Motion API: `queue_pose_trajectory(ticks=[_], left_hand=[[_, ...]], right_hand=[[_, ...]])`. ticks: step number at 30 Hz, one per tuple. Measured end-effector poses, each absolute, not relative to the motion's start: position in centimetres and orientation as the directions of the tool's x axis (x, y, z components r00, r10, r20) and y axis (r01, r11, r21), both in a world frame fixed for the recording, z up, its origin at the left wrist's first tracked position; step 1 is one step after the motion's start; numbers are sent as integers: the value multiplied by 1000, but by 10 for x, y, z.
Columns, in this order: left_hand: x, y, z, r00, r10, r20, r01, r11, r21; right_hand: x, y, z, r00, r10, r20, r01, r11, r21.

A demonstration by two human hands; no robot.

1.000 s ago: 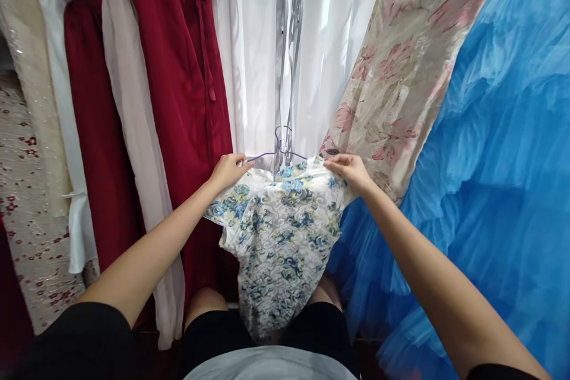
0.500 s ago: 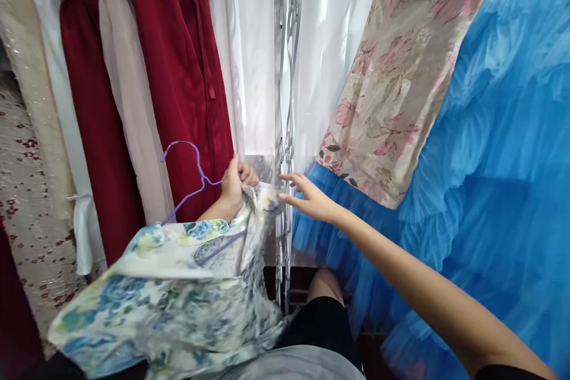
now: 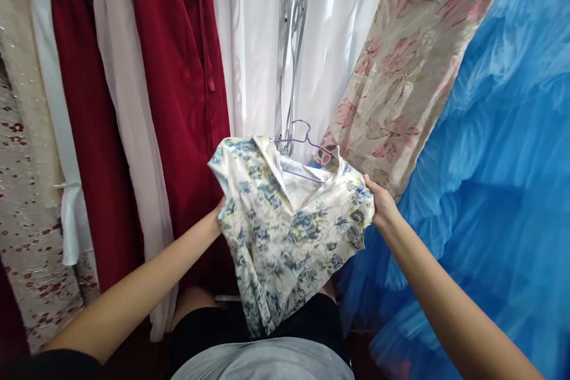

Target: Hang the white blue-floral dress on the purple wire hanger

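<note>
The right hand (image 3: 382,199) is pinched on the sleeve edge of the floral top (image 3: 291,249), its thumb lying along the cloth and its other fingers mostly out of sight. The left hand (image 3: 219,211) is at the opposite sleeve, largely behind the fabric; its fingers are hidden, so how tightly they close cannot be told. The hands are well apart, with the top spread between them and its lower part hanging above the person's lap.

The top is whitish, printed with blue, grey and yellow-green flowers, and softly creased. Its V-shaped neckline gapes, its sleeves are short, and the body narrows into folds toward the bottom. A thin purple hanger (image 3: 307,139) sits inside the neck, its curved hook rising above the collar.

To the left hangs a smooth, deep red garment (image 3: 182,83); behind is a white pleated curtain (image 3: 255,47). To the right are a beige garment with pink flowers (image 3: 401,77) and a ruffled, sheer blue garment (image 3: 503,190).
</note>
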State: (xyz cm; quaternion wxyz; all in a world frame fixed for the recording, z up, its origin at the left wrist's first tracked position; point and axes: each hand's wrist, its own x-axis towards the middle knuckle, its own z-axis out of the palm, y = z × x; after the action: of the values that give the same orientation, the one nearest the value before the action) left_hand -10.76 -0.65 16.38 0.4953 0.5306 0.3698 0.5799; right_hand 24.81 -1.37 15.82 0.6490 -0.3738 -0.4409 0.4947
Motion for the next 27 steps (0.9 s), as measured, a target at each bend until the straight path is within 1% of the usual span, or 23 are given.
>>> queue_pose_trajectory(ticks=[2, 3, 5, 7, 9, 11, 13, 14, 15, 16, 17, 18, 19, 20, 21, 22, 24, 25, 26, 27], left_hand=[[-114, -8, 143, 75, 979, 189, -305, -158, 939], [-115, -9, 133, 51, 981, 185, -360, -155, 920], [-114, -13, 113, -44, 973, 225, -408, -223, 885], [-113, -18, 94, -126, 954, 273, -388, -301, 871], [-113, -26, 77, -182, 947, 267, -348, -315, 883], [-115, -37, 60, -247, 949, 197, -317, -271, 909], [-117, -49, 45, -294, 948, 121, -297, -211, 931], [-117, -54, 39, -305, 946, 106, -286, -197, 938], [-117, -60, 33, -309, 945, 109, -272, -198, 941], [-116, -64, 29, -310, 942, 126, -258, -210, 943], [-115, -67, 25, -307, 940, 149, -242, -229, 943], [-113, -70, 22, -302, 938, 173, -226, -247, 942], [-110, -71, 19, -291, 937, 193, -210, -260, 943], [-108, -73, 16, -274, 939, 207, -196, -265, 944], [-105, -74, 13, -255, 943, 215, -182, -265, 947], [-101, -74, 10, -242, 946, 216, -170, -260, 951], [-96, -77, 4, -243, 949, 200, -165, -244, 956], [-93, -79, 2, -252, 949, 187, -176, -235, 956], [-91, -80, 0, -265, 949, 174, -190, -228, 955], [-89, -82, 0, -277, 947, 161, -205, -222, 953]], right_hand=[[244, -6, 161, 114, 979, 169, -333, 198, -922], [239, -3, 162, 110, 983, 150, -347, 179, -920], [227, -1, 162, 106, 988, 114, -372, 145, -917], [218, -4, 161, 116, 987, 113, -370, 149, -917], [217, -11, 160, 129, 978, 162, -333, 196, -922], [221, -18, 159, 134, 965, 227, -271, 256, -928], [227, -22, 156, 164, 939, 304, -172, 330, -928], [230, -23, 152, 227, 904, 363, -100, 392, -914], [232, -24, 147, 329, 838, 435, -15, 465, -885], [233, -25, 138, 452, 736, 504, 76, 531, -844], [232, -27, 125, 570, 607, 553, 162, 577, -800], [229, -31, 109, 663, 481, 573, 230, 598, -768], [222, -35, 90, 729, 388, 564, 267, 598, -756], [213, -41, 69, 757, 364, 543, 268, 584, -766], [201, -48, 46, 762, 384, 521, 262, 554, -791], [186, -55, 24, 755, 436, 490, 239, 513, -824], [154, -66, -13, 663, 629, 405, 132, 435, -891], [139, -69, -25, 587, 731, 347, 58, 390, -919], [126, -70, -31, 446, 847, 290, -4, 326, -945], [116, -70, -32, 289, 928, 234, -44, 257, -965]])
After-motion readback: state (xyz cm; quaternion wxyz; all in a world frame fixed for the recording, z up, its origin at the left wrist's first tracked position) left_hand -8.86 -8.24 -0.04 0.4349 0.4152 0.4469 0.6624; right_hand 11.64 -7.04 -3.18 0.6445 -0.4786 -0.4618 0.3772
